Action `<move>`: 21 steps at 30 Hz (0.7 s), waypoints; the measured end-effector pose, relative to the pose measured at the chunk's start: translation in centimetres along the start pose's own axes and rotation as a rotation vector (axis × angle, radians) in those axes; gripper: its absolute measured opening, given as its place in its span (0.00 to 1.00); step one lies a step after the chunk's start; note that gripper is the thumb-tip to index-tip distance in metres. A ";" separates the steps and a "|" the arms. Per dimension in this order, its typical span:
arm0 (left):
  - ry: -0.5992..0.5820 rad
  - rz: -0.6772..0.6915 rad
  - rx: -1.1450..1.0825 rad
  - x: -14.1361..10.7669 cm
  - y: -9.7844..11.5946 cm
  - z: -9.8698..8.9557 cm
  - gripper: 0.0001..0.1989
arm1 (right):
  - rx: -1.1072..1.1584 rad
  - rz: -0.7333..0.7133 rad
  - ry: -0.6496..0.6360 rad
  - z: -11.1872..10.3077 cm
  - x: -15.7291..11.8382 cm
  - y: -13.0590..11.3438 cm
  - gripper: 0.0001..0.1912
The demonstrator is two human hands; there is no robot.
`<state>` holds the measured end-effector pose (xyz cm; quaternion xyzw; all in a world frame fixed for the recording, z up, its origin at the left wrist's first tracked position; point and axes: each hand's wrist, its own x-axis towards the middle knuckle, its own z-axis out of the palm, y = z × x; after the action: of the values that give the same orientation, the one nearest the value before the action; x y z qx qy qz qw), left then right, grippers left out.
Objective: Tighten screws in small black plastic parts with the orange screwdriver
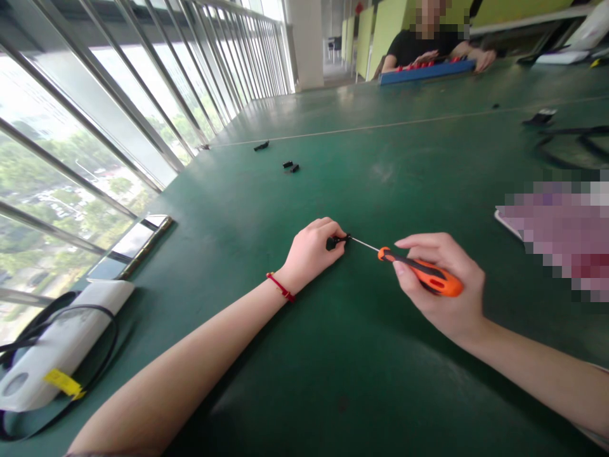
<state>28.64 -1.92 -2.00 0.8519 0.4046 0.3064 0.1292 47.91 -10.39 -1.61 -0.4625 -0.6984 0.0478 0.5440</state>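
Note:
My left hand point(314, 246), with a red cord bracelet on its wrist, is closed on a small black part point(337, 241) just above or on the green table point(304, 355). Its fingers hide much of the part, so its kind cannot be made out. An orange and black screwdriver point(428, 273) lies in the grip of my right hand point(450, 285), thumb and fingers around the handle. The thin metal shaft points left, and its tip meets the black part at my left fingertips.
Several small black pieces point(291, 167) lie farther back. At left are a phone point(130, 247) and a white power strip point(71, 343) with black cables, beside a metal railing point(143, 82). A person point(428, 47) sits across the table behind a blue tray point(425, 72). A blurred-out item point(561, 235) is at right.

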 end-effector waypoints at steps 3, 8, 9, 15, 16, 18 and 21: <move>-0.004 -0.001 0.001 0.0 0.0 0.0 0.04 | 0.071 0.014 0.055 0.0 0.1 0.0 0.19; -0.006 -0.001 0.002 0.0 0.0 -0.1 0.04 | 0.006 0.027 -0.078 -0.2 0.1 -0.2 0.09; -0.007 -0.002 0.002 0.0 0.0 -0.1 0.04 | -0.006 0.028 -0.069 -0.2 0.1 -0.3 0.08; -0.012 -0.008 -0.003 0.0 0.0 -0.1 0.04 | 0.074 0.024 0.007 0.0 0.1 -0.1 0.19; -0.012 -0.009 -0.006 0.0 0.0 -0.1 0.04 | 0.069 0.019 -0.035 0.0 0.1 -0.1 0.16; -0.011 -0.016 -0.014 0.0 0.0 -0.1 0.04 | 0.033 0.002 -0.092 -0.1 0.1 -0.2 0.08; -0.004 -0.034 -0.022 0.1 -0.1 -0.2 0.04 | 0.014 0.025 -0.047 -0.2 0.1 -0.2 0.03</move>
<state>28.50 -1.80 -1.90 0.8439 0.4155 0.3070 0.1447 47.97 -10.50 -1.32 -0.4661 -0.7047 0.0704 0.5303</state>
